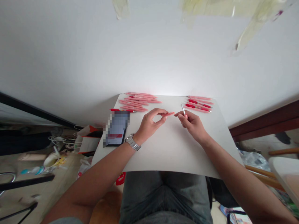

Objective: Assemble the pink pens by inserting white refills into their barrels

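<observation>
Holding pen parts above the middle of the white table (163, 152).
The left hand (149, 123) is pinching a pink pen barrel (168, 114) between closed fingertips, while the right hand (193, 123) is gripping a thin white refill (183, 109); loose pink barrels (137, 101) are lying at the table's far left, red-gripped pens (199, 104) at its far right.

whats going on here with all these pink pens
A person sits at a white table. Their left hand pinches a pink barrel, and their right hand holds a thin refill close to it; the two parts are apart. A left pile of pink pieces and a right pile of pens with red grips lie at the far edge. A phone lies by the left wrist.
</observation>
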{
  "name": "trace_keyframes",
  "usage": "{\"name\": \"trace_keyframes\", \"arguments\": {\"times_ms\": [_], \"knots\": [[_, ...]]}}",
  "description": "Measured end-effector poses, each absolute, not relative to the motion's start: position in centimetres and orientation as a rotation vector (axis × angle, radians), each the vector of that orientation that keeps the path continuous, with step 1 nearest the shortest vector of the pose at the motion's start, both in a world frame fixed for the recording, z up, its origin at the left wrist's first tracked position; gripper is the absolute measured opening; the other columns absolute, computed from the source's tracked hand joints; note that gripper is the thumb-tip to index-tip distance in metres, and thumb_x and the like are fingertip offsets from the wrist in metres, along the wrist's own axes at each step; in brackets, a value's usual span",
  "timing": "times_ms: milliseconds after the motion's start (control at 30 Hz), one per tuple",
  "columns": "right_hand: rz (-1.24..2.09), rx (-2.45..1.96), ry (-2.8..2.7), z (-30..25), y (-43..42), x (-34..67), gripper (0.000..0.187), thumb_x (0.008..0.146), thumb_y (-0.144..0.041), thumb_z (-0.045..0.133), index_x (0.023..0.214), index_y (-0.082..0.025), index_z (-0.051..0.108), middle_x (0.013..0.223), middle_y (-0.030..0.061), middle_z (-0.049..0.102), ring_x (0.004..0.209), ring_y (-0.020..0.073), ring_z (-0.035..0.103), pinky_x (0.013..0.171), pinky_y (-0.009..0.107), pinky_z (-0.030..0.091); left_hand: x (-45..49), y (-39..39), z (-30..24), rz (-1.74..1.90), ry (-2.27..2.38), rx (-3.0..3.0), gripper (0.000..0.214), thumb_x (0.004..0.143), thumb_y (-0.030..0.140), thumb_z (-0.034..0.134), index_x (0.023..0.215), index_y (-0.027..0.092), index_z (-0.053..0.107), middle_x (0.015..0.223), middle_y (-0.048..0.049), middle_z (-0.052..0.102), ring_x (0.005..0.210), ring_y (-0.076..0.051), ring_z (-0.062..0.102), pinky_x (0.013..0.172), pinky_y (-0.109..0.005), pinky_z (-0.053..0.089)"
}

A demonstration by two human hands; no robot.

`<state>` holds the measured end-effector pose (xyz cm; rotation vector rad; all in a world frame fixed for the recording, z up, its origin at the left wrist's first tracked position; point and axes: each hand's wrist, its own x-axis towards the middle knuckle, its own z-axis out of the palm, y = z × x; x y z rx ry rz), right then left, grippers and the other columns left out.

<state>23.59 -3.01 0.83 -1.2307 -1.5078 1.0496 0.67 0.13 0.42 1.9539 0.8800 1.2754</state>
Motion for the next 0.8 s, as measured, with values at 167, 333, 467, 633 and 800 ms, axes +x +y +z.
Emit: {"name": "trace_keyframes", "arguments": {"times_ms": [167,333,467,633,800], "knots": [[1.119,-1.187,-1.482,0.6,-3.0,23.6,0.044,0.101,-0.062,0.059,0.108,-0.021,0.076,0.072,-0.0019,0.042,0.064,0.0135,0.038,0.058,0.03,0.032,0.5,0.6,0.0,1.317,0.881,1.799,0.02,0.098,0.033,0.07,0.112,0.02,0.074,0.11,-0.0078,0.076,0.102,-0.019,0.071,0.097,-0.033,0.057],[1.11,-1.199,-1.527,0.5,-2.9,23.7,0.05,0.103,-0.065,0.052,0.109,-0.021,0.076,0.072,-0.0009,0.045,0.064,0.0143,0.04,0.058,0.031,0.032,0.3,1.0,-0.1,1.339,0.882,1.571,0.024,0.093,0.038,0.075,0.109,0.019,0.075,0.106,-0.0068,0.075,0.098,-0.017,0.069,0.089,-0.028,0.055],[1.018,-1.239,-1.642,0.6,-2.8,23.8,0.052,0.104,-0.064,0.048,0.11,-0.021,0.077,0.074,0.0002,0.048,0.066,0.015,0.043,0.061,0.031,0.035,0.3,1.2,-0.1,1.382,0.928,1.441,0.023,0.093,0.042,0.074,0.105,0.021,0.075,0.101,-0.0049,0.072,0.091,-0.016,0.065,0.084,-0.027,0.054],[0.847,-1.32,-1.83,0.8,-2.9,23.7,0.051,0.105,-0.062,0.047,0.102,-0.02,0.077,0.07,0.0001,0.052,0.062,0.0146,0.042,0.061,0.031,0.034,0.3,1.4,-0.3,1.443,0.89,1.257,0.024,0.096,0.047,0.07,0.099,0.023,0.068,0.098,-0.0026,0.069,0.087,-0.014,0.065,0.088,-0.03,0.056],[0.747,-1.309,-1.958,0.9,-3.0,23.4,0.049,0.107,-0.057,0.048,0.101,-0.019,0.078,0.075,0.003,0.064,0.063,0.0151,0.048,0.063,0.031,0.037,0.4,1.3,-0.2,1.397,0.881,1.275,0.029,0.097,0.05,0.069,0.095,0.021,0.065,0.096,-0.0045,0.07,0.092,-0.016,0.067,0.092,-0.032,0.055]]}}
